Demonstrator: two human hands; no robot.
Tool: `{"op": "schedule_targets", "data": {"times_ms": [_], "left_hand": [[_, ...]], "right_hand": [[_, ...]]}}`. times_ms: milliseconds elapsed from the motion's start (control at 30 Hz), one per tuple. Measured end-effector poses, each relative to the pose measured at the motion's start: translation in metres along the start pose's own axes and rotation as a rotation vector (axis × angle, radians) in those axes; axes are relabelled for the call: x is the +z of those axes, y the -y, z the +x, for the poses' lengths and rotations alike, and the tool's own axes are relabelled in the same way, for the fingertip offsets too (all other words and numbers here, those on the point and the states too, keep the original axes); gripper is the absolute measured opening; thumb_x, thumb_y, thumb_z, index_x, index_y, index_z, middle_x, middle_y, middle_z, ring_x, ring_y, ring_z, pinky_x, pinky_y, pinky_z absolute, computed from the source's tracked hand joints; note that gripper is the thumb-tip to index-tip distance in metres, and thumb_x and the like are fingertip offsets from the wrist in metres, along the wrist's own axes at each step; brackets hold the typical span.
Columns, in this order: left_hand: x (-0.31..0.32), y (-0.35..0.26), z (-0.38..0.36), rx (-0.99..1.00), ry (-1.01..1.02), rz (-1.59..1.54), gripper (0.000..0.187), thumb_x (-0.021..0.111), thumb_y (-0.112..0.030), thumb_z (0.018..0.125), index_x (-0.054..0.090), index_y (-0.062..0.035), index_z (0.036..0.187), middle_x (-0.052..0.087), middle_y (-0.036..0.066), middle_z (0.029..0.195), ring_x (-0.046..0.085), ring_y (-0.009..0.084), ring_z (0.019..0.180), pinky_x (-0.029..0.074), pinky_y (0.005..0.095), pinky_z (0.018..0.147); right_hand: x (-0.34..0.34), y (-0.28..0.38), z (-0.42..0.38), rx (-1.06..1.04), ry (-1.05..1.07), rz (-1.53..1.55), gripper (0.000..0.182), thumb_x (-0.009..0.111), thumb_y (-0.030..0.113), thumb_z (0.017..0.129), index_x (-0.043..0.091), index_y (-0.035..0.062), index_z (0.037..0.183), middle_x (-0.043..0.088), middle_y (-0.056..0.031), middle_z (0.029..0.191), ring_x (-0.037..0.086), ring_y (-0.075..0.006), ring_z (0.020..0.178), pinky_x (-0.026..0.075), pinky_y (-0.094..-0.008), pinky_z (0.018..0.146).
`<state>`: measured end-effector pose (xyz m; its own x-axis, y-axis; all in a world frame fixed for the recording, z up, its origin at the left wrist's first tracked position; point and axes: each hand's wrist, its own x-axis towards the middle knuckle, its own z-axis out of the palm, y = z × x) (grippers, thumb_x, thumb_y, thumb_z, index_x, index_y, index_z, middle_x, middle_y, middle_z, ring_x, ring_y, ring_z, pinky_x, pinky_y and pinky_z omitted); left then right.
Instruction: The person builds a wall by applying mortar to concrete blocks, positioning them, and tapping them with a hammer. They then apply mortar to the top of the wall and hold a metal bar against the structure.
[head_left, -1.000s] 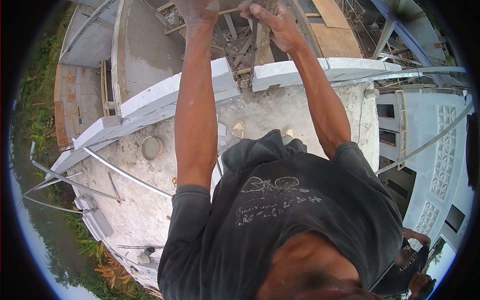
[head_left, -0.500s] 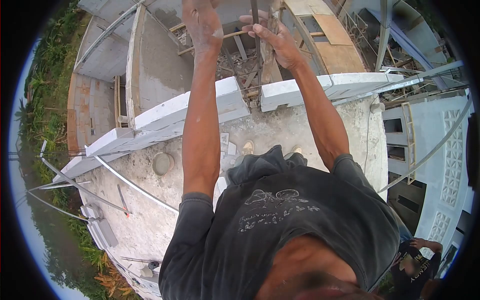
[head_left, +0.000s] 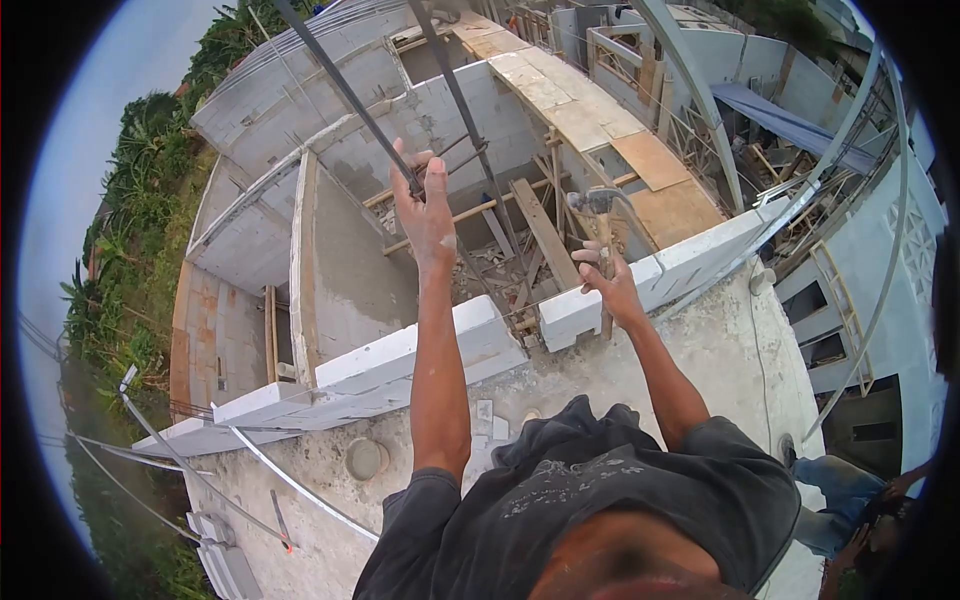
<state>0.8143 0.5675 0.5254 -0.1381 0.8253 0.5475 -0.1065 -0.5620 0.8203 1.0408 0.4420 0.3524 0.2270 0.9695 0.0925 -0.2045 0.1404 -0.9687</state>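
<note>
My left hand [head_left: 428,222] is raised over the block wall, its fingers and thumb bent around a dark steel bar [head_left: 345,90] that slants up to the upper left. In my right hand [head_left: 612,285], lower and further right, is a hammer [head_left: 604,230], held upright by its wooden handle with the metal head on top. A second dark bar [head_left: 460,95] stands to the right of my left hand, apart from it. Below both hands runs the white block wall [head_left: 400,350], with a gap between its two sections.
Beyond the wall lies a deep room with rubble and a wooden plank [head_left: 545,235]. Plywood sheets [head_left: 655,160] lie at its right. On the concrete floor [head_left: 330,520] are a round bucket [head_left: 366,459] and a metal strip [head_left: 305,487]. Another person's jeans [head_left: 840,500] show at lower right.
The view has tilted up, showing more of the rooms beyond. My right hand has moved right and away from the bars, and the hammer head has come into view. My left hand stays raised.
</note>
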Motion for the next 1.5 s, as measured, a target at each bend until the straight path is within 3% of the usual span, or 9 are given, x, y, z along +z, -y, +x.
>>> {"op": "schedule_targets", "data": {"times_ms": [200,300,400,500,800,1100,1233,1433,1500], "left_hand": [[0.013,0.006,-0.006,-0.070,-0.146,-0.082,0.064,0.068,-0.026,0.095,0.041,-0.0061,0.150,0.056,0.006,0.118,0.055,0.0146,0.100,0.048,0.0308,0.087],[0.019,0.002,-0.013,-0.054,-0.176,-0.080,0.060,0.068,-0.030,0.092,0.047,-0.0062,0.143,0.058,0.008,0.113,0.057,0.0166,0.099,0.050,0.0331,0.085],[0.015,0.010,-0.008,-0.009,-0.147,-0.043,0.056,0.066,-0.033,0.092,0.050,-0.0060,0.138,0.061,0.009,0.108,0.060,0.0180,0.098,0.052,0.0326,0.081],[0.015,0.015,-0.006,0.019,-0.137,-0.043,0.056,0.065,-0.036,0.092,0.050,-0.0054,0.137,0.062,0.009,0.108,0.062,0.0196,0.100,0.054,0.0320,0.079],[0.006,0.022,-0.005,0.001,-0.116,-0.094,0.055,0.069,-0.030,0.090,0.049,-0.0070,0.135,0.058,0.009,0.104,0.063,0.0212,0.093,0.054,0.0363,0.080],[-0.017,0.024,-0.005,-0.022,0.066,-0.043,0.074,0.075,-0.036,0.089,0.035,-0.0091,0.144,0.054,0.013,0.117,0.064,0.0293,0.104,0.054,0.0463,0.091],[-0.021,0.023,-0.004,-0.028,0.111,-0.065,0.077,0.076,-0.037,0.088,0.033,-0.0079,0.146,0.053,0.017,0.119,0.065,0.0327,0.105,0.055,0.0470,0.092],[-0.017,0.020,-0.005,-0.021,0.068,0.002,0.079,0.074,-0.038,0.089,0.031,-0.0077,0.147,0.054,0.019,0.124,0.065,0.0328,0.105,0.057,0.0455,0.090],[-0.018,0.022,-0.005,-0.001,0.066,0.033,0.082,0.074,-0.041,0.090,0.028,-0.0076,0.149,0.054,0.018,0.125,0.065,0.0328,0.105,0.057,0.0465,0.090]], "right_hand": [[-0.129,-0.091,-0.149,0.488,-0.305,-0.421,0.050,0.069,0.018,0.090,0.053,0.0034,0.135,0.069,-0.0085,0.100,0.063,-0.0132,0.067,0.051,-0.0298,0.056],[-0.174,-0.157,-0.251,0.933,-0.335,-0.572,0.047,0.071,0.022,0.088,0.058,0.0001,0.127,0.068,-0.0089,0.103,0.064,-0.0158,0.072,0.051,-0.0311,0.059],[-0.182,-0.238,-0.374,1.036,-0.313,-0.487,0.045,0.071,0.026,0.087,0.064,-0.0011,0.122,0.069,-0.0119,0.103,0.066,-0.0216,0.076,0.052,-0.0365,0.066],[-0.162,-0.270,-0.439,1.390,-0.602,-0.094,0.048,0.066,0.036,0.090,0.067,0.0014,0.122,0.070,-0.0154,0.111,0.067,-0.0267,0.091,0.052,-0.0408,0.078],[-0.098,-0.224,-0.435,1.399,-0.648,-0.069,0.054,0.057,0.045,0.094,0.067,0.0013,0.125,0.070,-0.0171,0.117,0.065,-0.0281,0.104,0.049,-0.0402,0.088],[-0.054,-0.209,-0.420,1.213,-0.313,-0.372,0.059,0.048,0.048,0.098,0.064,-0.0018,0.126,0.068,-0.0194,0.120,0.063,-0.0294,0.109,0.046,-0.0393,0.092],[-0.081,-0.287,-0.471,1.077,-0.210,-0.584,0.064,0.042,0.050,0.099,0.060,-0.0018,0.131,0.066,-0.0208,0.127,0.060,-0.0321,0.119,0.044,-0.0401,0.098],[-0.113,-0.303,-0.466,1.252,-0.095,-0.623,0.067,0.040,0.053,0.096,0.059,-0.0013,0.130,0.064,-0.0273,0.128,0.060,-0.0368,0.120,0.043,-0.0438,0.100],[-0.111,-0.284,-0.451,1.317,-0.236,-0.557,0.064,0.043,0.051,0.094,0.062,-0.0014,0.126,0.065,-0.0288,0.124,0.062,-0.0377,0.117,0.045,-0.0457,0.097]]}}
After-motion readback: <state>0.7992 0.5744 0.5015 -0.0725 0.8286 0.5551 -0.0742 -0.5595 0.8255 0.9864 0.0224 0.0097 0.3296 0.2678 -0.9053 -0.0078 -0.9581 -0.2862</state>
